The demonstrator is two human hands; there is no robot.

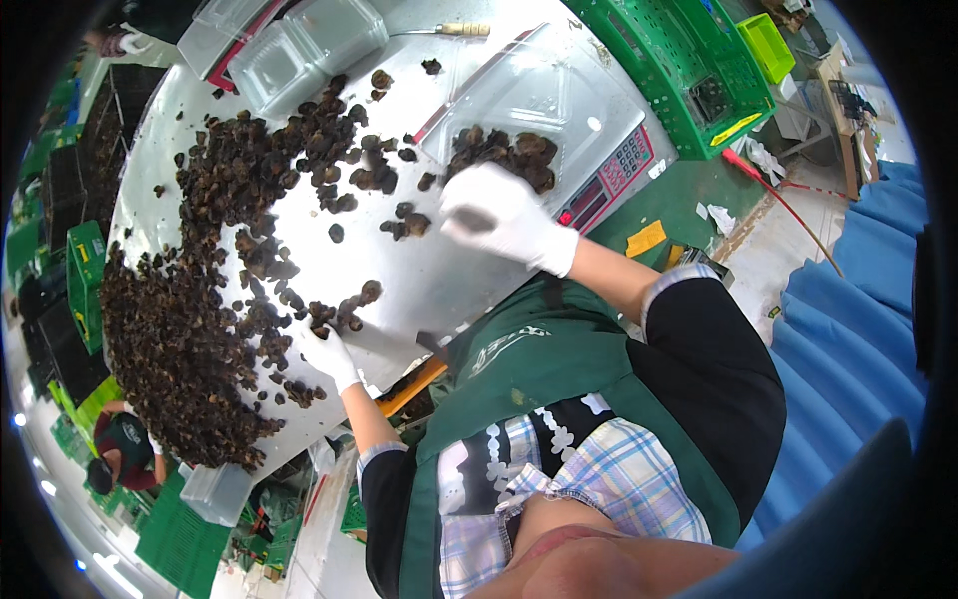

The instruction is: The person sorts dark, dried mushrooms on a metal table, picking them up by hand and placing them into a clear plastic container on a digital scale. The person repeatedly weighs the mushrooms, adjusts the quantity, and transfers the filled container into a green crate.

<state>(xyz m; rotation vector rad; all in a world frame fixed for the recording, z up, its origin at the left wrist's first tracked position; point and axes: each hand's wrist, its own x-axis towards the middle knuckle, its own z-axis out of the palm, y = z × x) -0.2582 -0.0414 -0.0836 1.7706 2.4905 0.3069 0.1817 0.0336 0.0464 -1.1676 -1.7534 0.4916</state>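
Note:
My right hand, in a white glove and blurred, is closed around a dark dried mushroom piece. It is over the near side of a clear plastic clamshell box standing on a digital scale. Dark dried mushrooms fill part of that box. My left hand, also gloved, has its fingertips at a small cluster of mushrooms on the pale tabletop; whether it grips one cannot be told. A large heap of mushrooms spreads along the left side.
Another clear clamshell sits at the table's far edge by a second scale. Beyond my box lies a wooden-handled tool. A green crate stands at right. A co-worker is beyond the heap, near a clear container.

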